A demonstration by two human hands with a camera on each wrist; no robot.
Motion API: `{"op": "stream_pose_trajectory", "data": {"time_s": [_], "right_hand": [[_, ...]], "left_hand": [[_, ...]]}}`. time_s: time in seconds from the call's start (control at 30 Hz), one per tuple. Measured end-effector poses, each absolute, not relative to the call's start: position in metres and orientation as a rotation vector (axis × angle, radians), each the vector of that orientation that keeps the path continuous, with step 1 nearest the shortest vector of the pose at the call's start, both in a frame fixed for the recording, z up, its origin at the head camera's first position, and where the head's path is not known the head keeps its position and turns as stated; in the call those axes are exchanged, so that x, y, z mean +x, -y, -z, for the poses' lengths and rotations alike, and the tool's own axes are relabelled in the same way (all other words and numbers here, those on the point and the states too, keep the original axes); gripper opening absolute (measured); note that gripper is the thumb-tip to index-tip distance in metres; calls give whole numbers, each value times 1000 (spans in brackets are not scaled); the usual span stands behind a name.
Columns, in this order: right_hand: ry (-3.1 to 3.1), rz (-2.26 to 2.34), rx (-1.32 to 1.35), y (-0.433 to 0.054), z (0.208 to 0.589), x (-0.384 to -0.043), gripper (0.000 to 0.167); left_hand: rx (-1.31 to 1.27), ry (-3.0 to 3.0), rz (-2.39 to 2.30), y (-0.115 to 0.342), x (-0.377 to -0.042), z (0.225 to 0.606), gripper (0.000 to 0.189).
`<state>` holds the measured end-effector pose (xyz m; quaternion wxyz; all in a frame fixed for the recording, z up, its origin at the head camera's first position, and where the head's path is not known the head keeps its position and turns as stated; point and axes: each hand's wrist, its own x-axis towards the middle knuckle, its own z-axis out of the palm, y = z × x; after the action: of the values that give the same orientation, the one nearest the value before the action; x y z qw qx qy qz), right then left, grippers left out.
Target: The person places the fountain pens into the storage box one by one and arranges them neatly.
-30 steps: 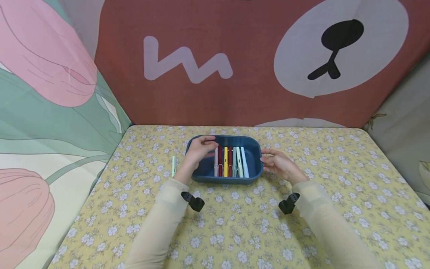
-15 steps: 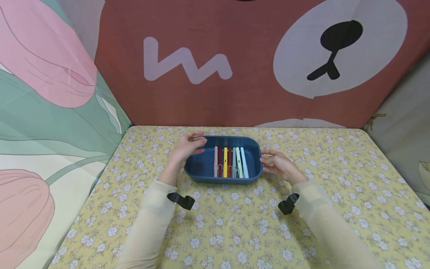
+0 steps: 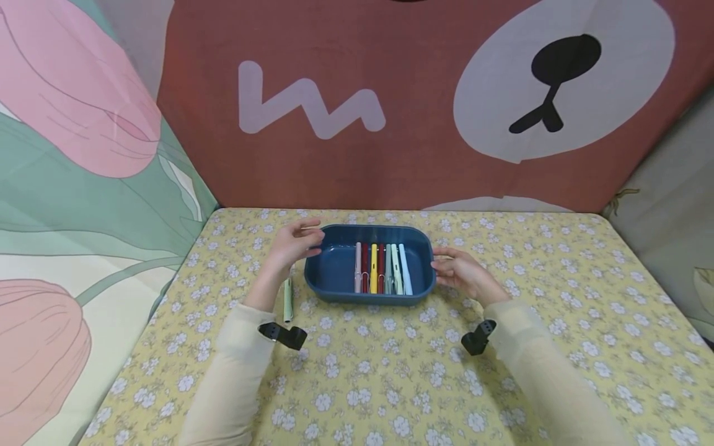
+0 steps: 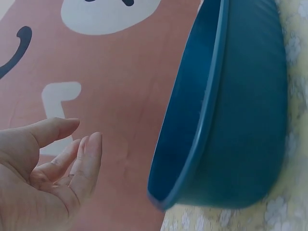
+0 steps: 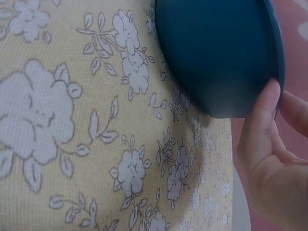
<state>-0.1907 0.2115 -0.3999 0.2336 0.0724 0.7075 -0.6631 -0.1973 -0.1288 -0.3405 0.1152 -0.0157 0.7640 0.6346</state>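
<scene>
A dark blue plastic box [image 3: 334,297] stands on the table, open at the top. Inside it several pens lie side by side: a pink pen [image 3: 358,267], dark red ones, a yellow pen [image 3: 374,267], green ones and a light blue pen [image 3: 405,270]. My right hand [image 3: 462,272] pinches the box's right rim; in the right wrist view a fingertip [image 5: 272,91] presses the outer wall. My left hand [image 3: 291,246] hovers at the box's left end, empty, its fingers loosely bent. Below that hand a light green pen [image 3: 287,300] lies on the cloth, its far end hidden.
A yellow flowered cloth [image 3: 368,371] covers the table. Behind it rises a reddish-brown fabric wall [image 3: 334,167] with a printed face, and a floral fabric [image 3: 83,248] hangs at the left.
My left hand has moved left, from over the box to beside its left end, clearing the box's left part. The right hand stays on the rim.
</scene>
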Motion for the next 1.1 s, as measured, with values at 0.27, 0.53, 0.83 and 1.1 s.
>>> {"op": "stream_pose_trajectory", "data": {"time_s": [0.27,0.53,0.83,1.1], "right_hand": [[-1942,1823,178,-212,399,-190,56],[-1918,1847,178,-213,401,-190,56],[-1923,1847,175,-212,401,-189,56],[-1918,1853,173,-213,400,-189,55]], "left_hand": [[-69,-2309,-1807,150,-193,345,46],[-87,-2358,-1717,171,-188,354,47],[-103,-2379,-1663,187,-183,364,46],[-130,-2384,-1612,194,-181,373,47]]}}
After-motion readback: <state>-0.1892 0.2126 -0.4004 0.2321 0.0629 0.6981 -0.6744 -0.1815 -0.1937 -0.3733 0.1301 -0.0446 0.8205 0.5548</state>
